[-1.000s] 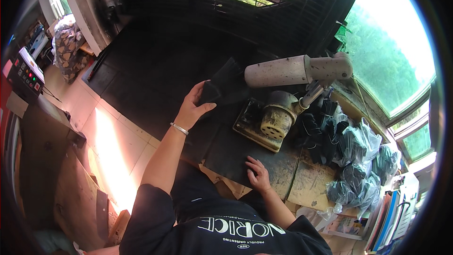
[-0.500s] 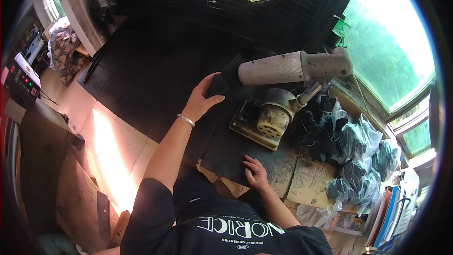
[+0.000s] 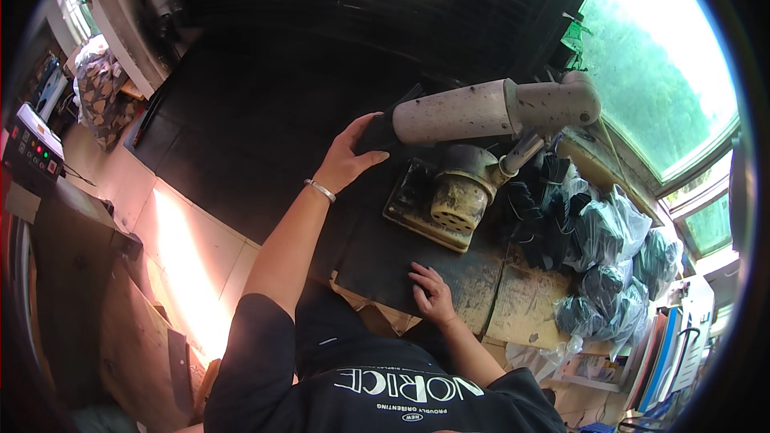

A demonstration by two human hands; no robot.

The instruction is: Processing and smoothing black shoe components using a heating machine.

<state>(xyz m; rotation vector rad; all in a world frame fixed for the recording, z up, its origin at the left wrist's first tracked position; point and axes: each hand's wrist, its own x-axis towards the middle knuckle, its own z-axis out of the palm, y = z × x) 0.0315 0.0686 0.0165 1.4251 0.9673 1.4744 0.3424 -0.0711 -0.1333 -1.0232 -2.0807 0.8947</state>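
My left hand (image 3: 350,157), a bracelet at its wrist, is closed around a dark, thin-edged piece (image 3: 380,131) whose kind I cannot make out. That piece lies against the left end of a speckled grey cylinder (image 3: 453,114). A jointed metal tube links the cylinder to a dusty power sander (image 3: 461,202) with a square base, which sits on the dark workbench (image 3: 265,104). Nearer to me, my right hand (image 3: 435,295) rests by the bench's front edge, fingers loosely bent and apart, holding nothing. The sander stands a little beyond it.
Clear plastic bags (image 3: 613,228) of dark items pile up on the bench's right, below a window (image 3: 658,80). A dark slatted panel (image 3: 385,24) stands behind. On the left are a control box (image 3: 36,144) with lit lamps and a wooden cabinet (image 3: 132,329).
The grey cylinder's end and the dark piece sit slightly further left in view, and less of the dark piece shows. My left hand stays on it; my right hand has barely moved.
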